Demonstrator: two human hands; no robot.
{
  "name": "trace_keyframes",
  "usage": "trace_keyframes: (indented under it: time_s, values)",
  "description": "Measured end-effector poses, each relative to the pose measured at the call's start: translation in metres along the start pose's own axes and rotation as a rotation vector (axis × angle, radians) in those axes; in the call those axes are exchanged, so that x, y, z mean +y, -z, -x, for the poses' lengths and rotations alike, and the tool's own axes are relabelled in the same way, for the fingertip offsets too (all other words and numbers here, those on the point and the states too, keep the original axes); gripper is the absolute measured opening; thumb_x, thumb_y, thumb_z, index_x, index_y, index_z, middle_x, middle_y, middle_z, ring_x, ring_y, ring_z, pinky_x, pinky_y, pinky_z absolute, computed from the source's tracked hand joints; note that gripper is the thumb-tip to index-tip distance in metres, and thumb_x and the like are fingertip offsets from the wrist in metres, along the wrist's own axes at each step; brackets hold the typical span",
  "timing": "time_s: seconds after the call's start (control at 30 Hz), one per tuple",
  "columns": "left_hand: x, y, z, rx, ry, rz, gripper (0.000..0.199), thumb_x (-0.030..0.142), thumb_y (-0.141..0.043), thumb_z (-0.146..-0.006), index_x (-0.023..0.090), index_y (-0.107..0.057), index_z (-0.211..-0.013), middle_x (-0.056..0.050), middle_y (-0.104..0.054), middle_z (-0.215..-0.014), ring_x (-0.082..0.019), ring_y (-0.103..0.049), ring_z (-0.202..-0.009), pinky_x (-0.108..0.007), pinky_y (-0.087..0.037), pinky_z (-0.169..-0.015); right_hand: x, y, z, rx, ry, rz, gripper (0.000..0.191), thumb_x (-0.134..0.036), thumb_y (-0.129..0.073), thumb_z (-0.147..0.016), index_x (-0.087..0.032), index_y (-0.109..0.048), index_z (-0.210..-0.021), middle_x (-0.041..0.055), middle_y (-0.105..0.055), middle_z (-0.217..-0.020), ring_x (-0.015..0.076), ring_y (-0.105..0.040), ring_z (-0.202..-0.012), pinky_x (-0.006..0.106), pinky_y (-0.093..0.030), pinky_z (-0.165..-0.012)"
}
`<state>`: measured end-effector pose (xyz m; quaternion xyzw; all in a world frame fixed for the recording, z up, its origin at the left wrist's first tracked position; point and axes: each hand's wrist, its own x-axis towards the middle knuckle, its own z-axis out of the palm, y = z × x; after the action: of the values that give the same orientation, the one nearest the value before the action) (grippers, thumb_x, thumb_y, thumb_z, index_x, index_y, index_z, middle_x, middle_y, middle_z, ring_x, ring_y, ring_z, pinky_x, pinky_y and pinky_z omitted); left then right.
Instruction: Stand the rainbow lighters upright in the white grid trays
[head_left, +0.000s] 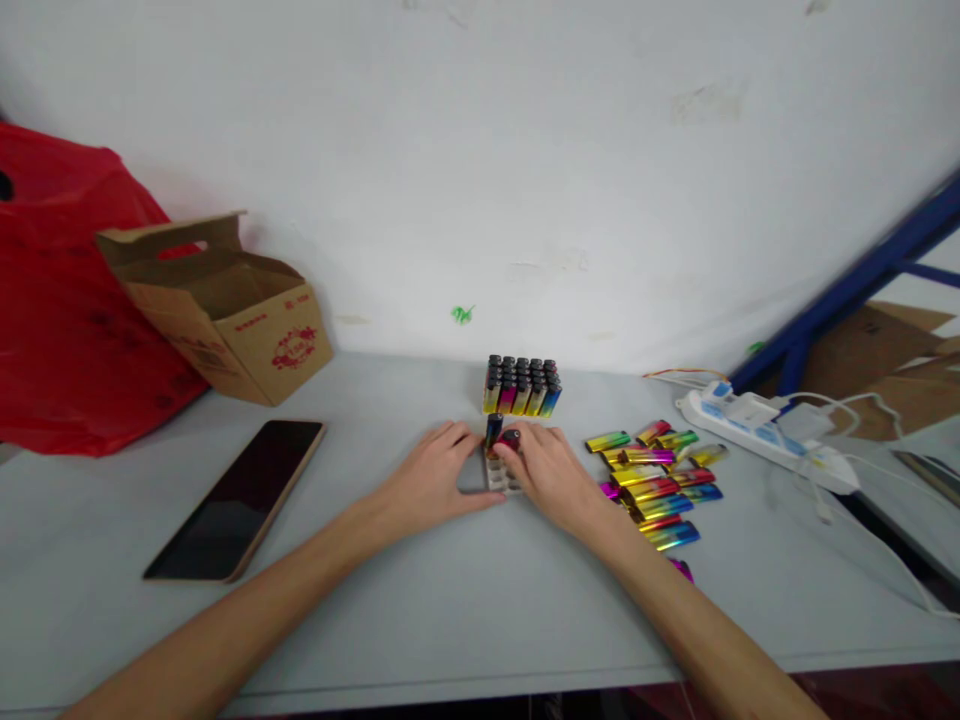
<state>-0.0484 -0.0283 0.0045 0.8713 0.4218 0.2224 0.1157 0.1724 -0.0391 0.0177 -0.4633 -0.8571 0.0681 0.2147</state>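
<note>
A small pale tray with round-edged slots (498, 478) sits on the table between my hands. My left hand (431, 470) grips its left side, thumb along the near edge and fingers at the far corner. One lighter with a black top (493, 430) stands upright at the tray's far left. My right hand (551, 475) pinches a red lighter (511, 439) over the tray beside that one; its lower end is hidden by my fingers. Just behind, a block of upright lighters (522, 386) stands in tight rows. Right of my right hand lies a loose pile of shiny coloured lighters (652, 486).
A dark-screened phone (240, 500) lies at the left. Behind it are an open cardboard box (262, 340) and a red plastic bag (67, 300). A white power strip (772, 440) with cables lies at the right, near a blue metal frame (840, 290). A white wall bounds the table's back.
</note>
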Motion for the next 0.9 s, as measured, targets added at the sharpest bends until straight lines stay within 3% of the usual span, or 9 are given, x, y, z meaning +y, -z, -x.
trace_keyframes:
  time_s: [0.17, 0.37, 0.47, 0.57, 0.73, 0.9]
  values:
    - [-0.001, -0.001, -0.002, -0.017, -0.009, -0.021, 0.049, 0.057, -0.086, -0.085, 0.019, -0.067, -0.109, -0.011, -0.069, -0.113, -0.033, -0.067, -0.11, -0.046, -0.055, -0.097, -0.014, -0.002, -0.004, -0.008, -0.13, 0.253, 0.034, -0.043, -0.048, -0.115, -0.014, -0.065, -0.12, 0.0172, -0.074, -0.117, 0.0328, -0.069, -0.112, 0.046, -0.051, -0.097]
    - [-0.006, -0.003, -0.003, -0.005, -0.018, -0.006, 0.05, 0.064, -0.081, -0.087, 0.021, -0.067, -0.107, -0.01, -0.07, -0.113, -0.033, -0.067, -0.109, -0.047, -0.055, -0.098, -0.009, 0.006, -0.004, -0.003, -0.061, 0.212, 0.035, -0.046, -0.047, -0.115, -0.018, -0.067, -0.115, 0.0129, -0.075, -0.116, 0.0281, -0.068, -0.113, 0.042, -0.049, -0.098]
    - [-0.008, -0.002, -0.002, -0.001, -0.014, 0.012, 0.051, 0.064, -0.081, -0.086, 0.021, -0.069, -0.109, -0.009, -0.069, -0.114, -0.032, -0.067, -0.108, -0.047, -0.055, -0.098, 0.011, 0.021, -0.001, 0.028, -0.107, 0.198, 0.033, -0.04, -0.043, -0.117, -0.019, -0.068, -0.115, 0.0105, -0.076, -0.111, 0.027, -0.069, -0.109, 0.041, -0.049, -0.098]
    - [-0.009, 0.0, -0.002, -0.004, -0.003, 0.028, 0.051, 0.064, -0.082, -0.084, 0.021, -0.069, -0.108, -0.01, -0.069, -0.114, -0.032, -0.068, -0.108, -0.046, -0.056, -0.098, 0.046, 0.039, 0.009, 0.032, -0.208, 0.246, 0.027, -0.031, -0.047, -0.115, -0.019, -0.071, -0.118, 0.012, -0.076, -0.113, 0.0286, -0.07, -0.109, 0.041, -0.05, -0.097]
    - [-0.013, 0.005, -0.002, -0.003, -0.009, 0.028, 0.053, 0.067, -0.081, -0.084, 0.02, -0.07, -0.106, -0.01, -0.069, -0.111, -0.032, -0.068, -0.105, -0.047, -0.057, -0.095, 0.109, 0.063, 0.037, -0.127, -0.334, 0.251, 0.031, -0.017, -0.059, -0.105, -0.015, -0.074, -0.132, 0.0173, -0.074, -0.135, 0.0333, -0.069, -0.125, 0.046, -0.05, -0.111]
    - [-0.016, 0.01, -0.003, -0.011, -0.041, -0.005, 0.046, 0.059, -0.081, -0.085, 0.02, -0.07, -0.105, -0.011, -0.07, -0.11, -0.032, -0.068, -0.104, -0.047, -0.057, -0.095, 0.131, 0.078, 0.048, -0.217, -0.357, 0.151, 0.033, -0.017, -0.065, -0.1, -0.017, -0.078, -0.131, 0.0141, -0.075, -0.137, 0.0299, -0.07, -0.13, 0.041, -0.049, -0.116]
